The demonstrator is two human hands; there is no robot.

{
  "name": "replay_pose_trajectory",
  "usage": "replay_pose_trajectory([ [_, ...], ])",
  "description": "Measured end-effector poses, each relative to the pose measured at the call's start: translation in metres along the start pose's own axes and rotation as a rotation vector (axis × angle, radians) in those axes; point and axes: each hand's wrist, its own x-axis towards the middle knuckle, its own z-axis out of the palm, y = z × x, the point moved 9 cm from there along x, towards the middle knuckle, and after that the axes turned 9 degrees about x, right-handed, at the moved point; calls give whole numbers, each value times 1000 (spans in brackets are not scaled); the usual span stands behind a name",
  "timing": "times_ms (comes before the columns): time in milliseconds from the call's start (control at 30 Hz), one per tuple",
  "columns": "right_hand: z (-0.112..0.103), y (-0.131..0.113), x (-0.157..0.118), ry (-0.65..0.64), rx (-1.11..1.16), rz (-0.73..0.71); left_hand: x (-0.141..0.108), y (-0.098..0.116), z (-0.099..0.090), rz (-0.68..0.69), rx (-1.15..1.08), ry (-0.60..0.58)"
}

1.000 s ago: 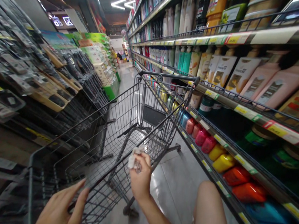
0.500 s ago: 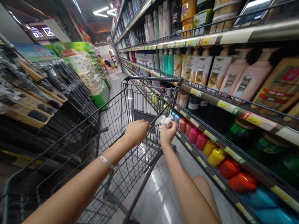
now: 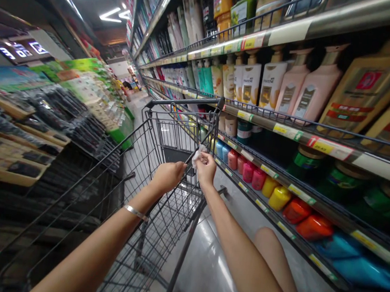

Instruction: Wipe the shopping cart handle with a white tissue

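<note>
A dark metal shopping cart (image 3: 185,101) stands in front of me, its wire basket reaching down to the lower left. My left hand (image 3: 168,177), with a silver bracelet at the wrist, is closed around the near top rail of the basket. Just right of it, my right hand (image 3: 206,169) pinches a crumpled white tissue (image 3: 199,154) against the same rail, nearer the handle end. The fingers hide part of the tissue and of the rail.
Shelves of pump bottles (image 3: 250,80), jars and colourful bottles (image 3: 280,197) run close along the right. On the left stands a display rack (image 3: 29,151) of packaged goods. A green-trimmed stand (image 3: 122,131) is farther down the aisle. My bare knee (image 3: 268,242) shows at lower right.
The view has shifted, so the cart and shelves appear farther left. My right hand with the tissue has come closer to my left hand and the rail. The left hand keeps its grip.
</note>
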Motion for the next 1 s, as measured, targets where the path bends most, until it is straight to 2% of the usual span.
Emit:
replay_pose_trajectory([
  [167, 2, -23, -21, 30, -175, -83, -1, -5, 3, -36, -96, 29],
  [300, 4, -23, -60, 17, -110, 22, -2, -7, 3, -57, -173, 41],
  [400, 8, -20, -104, -95, -84, 75, -3, -9, 5, -76, -225, 46],
  [500, 15, -17, -131, -325, -34, 105, -4, -12, 7, -94, -272, 49],
  [533, 12, -16, -127, -343, -24, 106, -5, -12, 8, -96, -289, 49],
  [567, 5, -16, -115, -300, -25, 101, -5, -12, 8, -94, -305, 48],
  [667, -38, -26, -43, 139, -18, 8, -5, -11, 9, -87, -341, 43],
  [733, -45, -37, 9, 291, -35, -100, -5, -10, 9, -90, -349, 39],
  [800, -35, -43, 54, 290, -66, -168, -5, -10, 9, -86, -370, 45],
  [867, -17, -42, 81, 195, -121, -178, -4, -9, 8, -71, -410, 61],
  [933, -5, -37, 87, 121, -195, -193, -3, -8, 7, -53, -452, 75],
  [1000, 1, -32, 77, 72, -269, -214, -2, -8, 7, -47, -469, 87],
])
